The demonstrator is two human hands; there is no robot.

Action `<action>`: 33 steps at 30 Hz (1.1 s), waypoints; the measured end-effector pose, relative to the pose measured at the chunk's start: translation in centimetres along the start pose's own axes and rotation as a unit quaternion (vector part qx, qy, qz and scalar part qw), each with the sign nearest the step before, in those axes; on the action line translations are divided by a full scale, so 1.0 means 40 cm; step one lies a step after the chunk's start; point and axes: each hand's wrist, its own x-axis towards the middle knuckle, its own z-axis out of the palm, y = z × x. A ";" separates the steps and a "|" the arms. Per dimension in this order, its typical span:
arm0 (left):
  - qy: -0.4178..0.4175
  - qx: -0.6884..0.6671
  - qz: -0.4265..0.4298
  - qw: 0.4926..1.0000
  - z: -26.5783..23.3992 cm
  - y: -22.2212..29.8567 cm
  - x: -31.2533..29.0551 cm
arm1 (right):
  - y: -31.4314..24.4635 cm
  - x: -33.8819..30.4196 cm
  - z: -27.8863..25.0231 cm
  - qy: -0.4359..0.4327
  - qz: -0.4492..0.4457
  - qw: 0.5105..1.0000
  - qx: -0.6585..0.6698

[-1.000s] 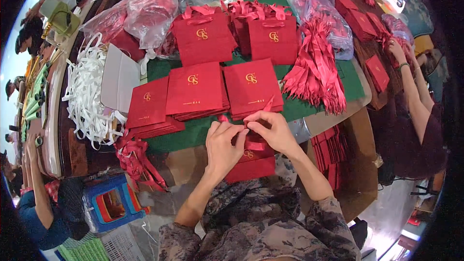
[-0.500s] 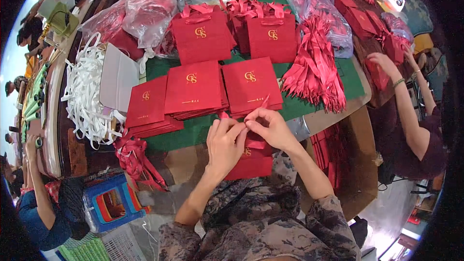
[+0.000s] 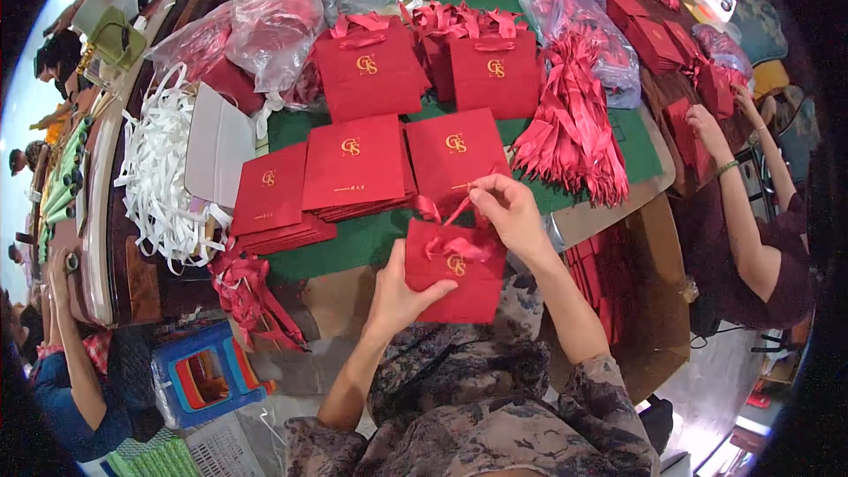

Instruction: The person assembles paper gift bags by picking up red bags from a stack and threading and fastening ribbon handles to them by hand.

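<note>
A small red gift bag (image 3: 464,291) is held upright in front of me at the near edge of the table. My left hand (image 3: 408,293) grips its left side, thumb pressed across the front and fingers behind it. Above the bag's top right corner, my right hand (image 3: 508,210) pinches the end of a red ribbon (image 3: 458,209), which runs down to the bag's top edge. Another ribbon loop hangs over the bag's front. Just beyond lie flat stacks of red bags: left (image 3: 268,190), middle (image 3: 353,159) and right (image 3: 458,152).
Finished-looking red bags (image 3: 369,71) with ribbon handles stand behind the stacks. A bundle of red ribbons (image 3: 574,124) lies right, white ribbons (image 3: 163,172) spill at left beside a grey-white box flap (image 3: 219,146). An open cardboard box (image 3: 654,300) stands at my right; a co-worker's arm (image 3: 742,221) reaches in beyond.
My left hand has moved down from the ribbon to the bag's side. My right hand has moved slightly up and right, drawing the ribbon end. The bag's front now shows more fully.
</note>
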 end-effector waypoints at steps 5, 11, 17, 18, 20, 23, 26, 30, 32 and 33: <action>-0.035 -0.006 0.009 0.999 0.008 0.008 -0.039 | -0.003 0.058 -0.024 0.060 -0.058 0.996 -0.040; -0.021 -0.025 -0.006 0.999 0.011 0.012 -0.056 | -0.003 0.075 -0.009 0.080 -0.066 0.993 -0.055; -0.027 -0.058 0.004 0.998 0.012 0.027 -0.060 | 0.036 0.092 -0.019 0.078 -0.078 0.992 -0.061; -0.030 -0.070 -0.004 0.997 0.013 0.034 -0.059 | 0.037 0.088 -0.018 0.073 -0.077 0.993 -0.049; -0.033 -0.083 -0.001 0.996 0.017 0.025 -0.065 | 0.051 0.074 -0.029 0.061 -0.070 0.993 -0.072; -0.001 -0.064 0.017 0.998 0.012 -0.003 -0.082 | 0.012 0.029 -0.030 0.123 -0.111 0.982 -0.092; 0.029 -0.128 0.013 0.991 0.024 -0.037 -0.067 | 0.005 -0.020 -0.073 0.134 -0.116 0.978 -0.111; 0.052 -0.132 0.036 0.989 0.033 0.021 -0.011 | -0.007 -0.094 -0.104 -0.024 -0.022 0.997 -0.069; 0.065 -0.117 0.044 0.990 0.032 0.065 0.025 | -0.061 -0.103 -0.094 -0.059 0.011 0.998 -0.030; 0.065 -0.122 0.042 0.989 0.033 0.092 0.046 | -0.061 -0.090 -0.096 -0.059 0.008 0.998 -0.029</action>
